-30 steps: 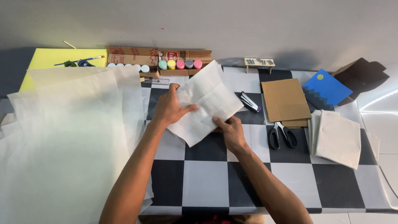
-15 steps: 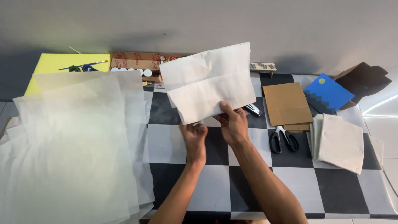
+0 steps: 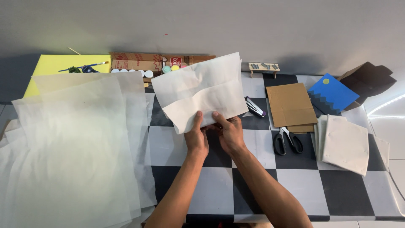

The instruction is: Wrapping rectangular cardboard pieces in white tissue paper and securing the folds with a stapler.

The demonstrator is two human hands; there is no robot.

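While both hands pinch it at its lower edge, the folded white paper sheet (image 3: 200,95) stands lifted off the checkered table (image 3: 253,190), fanning up and away toward the wall; left hand (image 3: 197,139) closed, thumb on the near face, fingers hidden behind; right hand (image 3: 230,133) closed likewise, just beside the left, nearly touching it; grip sits at the bottom middle. Sheet looks thin, translucent, very light; a soft crease runs across it and the top corners hold up on their own, so some stiffness from the fold, but it likely flops if held by one corner; probably tears or wrinkles easily, so best held at the folded edge with a light pinch, both hands, not squeezed. To the left, a stack of large translucent sheets (image 3: 76,152) lies spread flat, hanging over the table edge; a yellow board (image 3: 55,65) behind it. To the right: brown cardboard (image 3: 291,103), black-handled scissors (image 3: 287,141), blue card (image 3: 333,93), folded white pieces (image 3: 346,143); paint pots (image 3: 168,68) by the wall.
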